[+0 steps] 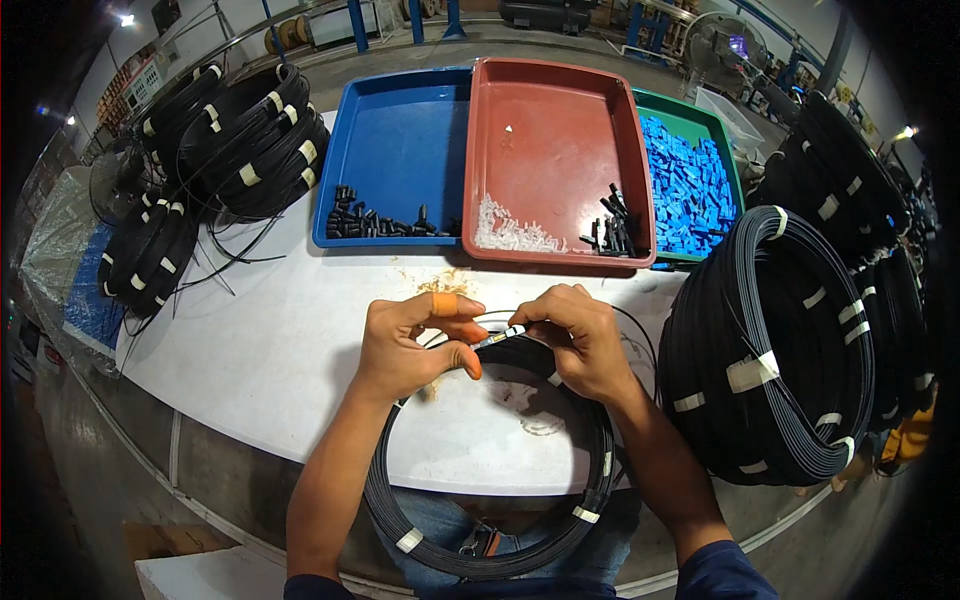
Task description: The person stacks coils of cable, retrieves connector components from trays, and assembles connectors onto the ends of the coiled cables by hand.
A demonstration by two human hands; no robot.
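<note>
Between my two hands is a slim cable connector (497, 338), white and dark, lying tilted with its right end higher. My left hand (412, 345) has it between thumb and fingers at the lower-left end; orange tape wraps one finger and the fingertips are stained orange. With thumb and forefinger, my right hand (580, 335) pinches the upper-right end. Beneath both hands hangs a coil of black cable (384, 480) bound with white tape, its lower part over the table's near edge above my lap. A loose cable loop arcs behind my fingers.
Across the white table's (250, 350) far side stand a blue tray (400, 130) with black pieces, a red tray (560, 120) with clear and black pieces, and a green tray (738, 170) of blue clips. Black cable coils rise at left (245, 150) and right (690, 350).
</note>
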